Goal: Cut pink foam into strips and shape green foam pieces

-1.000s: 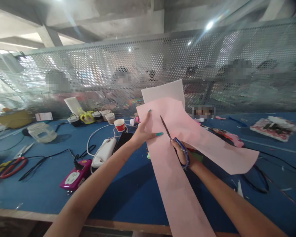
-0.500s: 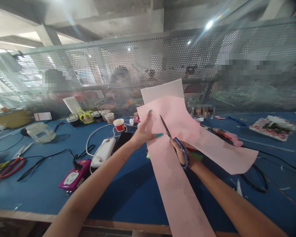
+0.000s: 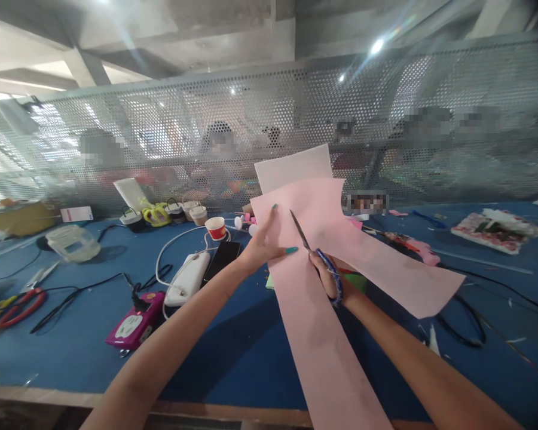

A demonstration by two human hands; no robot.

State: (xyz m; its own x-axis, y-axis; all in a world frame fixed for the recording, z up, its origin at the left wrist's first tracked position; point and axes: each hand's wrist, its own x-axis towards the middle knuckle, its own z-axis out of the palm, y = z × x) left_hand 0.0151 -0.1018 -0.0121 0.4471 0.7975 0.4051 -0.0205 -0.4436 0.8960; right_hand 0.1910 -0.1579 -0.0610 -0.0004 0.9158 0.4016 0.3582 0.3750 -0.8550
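My left hand point(image 3: 256, 246) grips a pink sheet point(image 3: 314, 292) along its left edge, the thumb on its near face and the other fingers partly hidden. Behind it stands a stiff white sheet point(image 3: 293, 167), its top part showing above the pink. In my right hand point(image 3: 326, 276) is a pair of scissors point(image 3: 301, 230) with blue-wrapped handles. Their blades look nearly together and lie against the pink sheet, pointing up and left. One long pink strip hangs toward me between my forearms; another spreads right over my right wrist.
Left on the blue table point(image 3: 224, 370) are a purple power adapter point(image 3: 137, 319), white power strip point(image 3: 188, 278), black phone point(image 3: 223, 261), red-handled scissors point(image 3: 27, 298) and clear jar point(image 3: 74, 243). A paper cup point(image 3: 216, 229) stands farther back. A perforated metal screen point(image 3: 170, 131) rises behind.
The pink sheet's upper right corner has come out flatter to the right, past the white sheet's edge. The right-hand strip has shifted slightly. Both hands and the scissors stay almost in place.
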